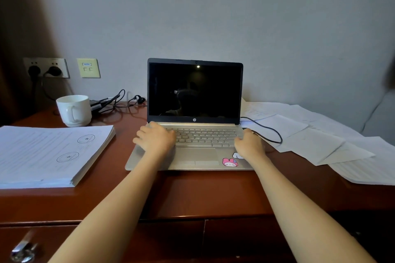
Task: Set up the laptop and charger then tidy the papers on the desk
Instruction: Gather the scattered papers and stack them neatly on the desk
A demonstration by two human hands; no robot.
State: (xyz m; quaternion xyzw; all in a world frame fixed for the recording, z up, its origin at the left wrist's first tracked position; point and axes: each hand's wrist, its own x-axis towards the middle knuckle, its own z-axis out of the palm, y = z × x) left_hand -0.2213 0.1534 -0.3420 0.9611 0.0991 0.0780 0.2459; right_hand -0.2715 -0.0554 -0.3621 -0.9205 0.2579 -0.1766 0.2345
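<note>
The laptop (194,92) stands open at the middle of the surface (192,190), its screen dark, and both hands rest on its base. The left hand (155,137) lies flat over the left keys, its grip slack and holding nothing. The right hand (249,145) sits curled at the right edge, where the charger cable (269,128) loops in; whether its grip pinches the plug I cannot tell. The charger brick (97,103) lies far left behind the mug (73,110), below the wall socket (53,69). The laptop-and-charger step looks nearly finished. Next the loose papers (316,141) on the right probably need gathering, squaring and joining to the neat stack (47,153) near left, without snagging the cable that lies over them.
</note>
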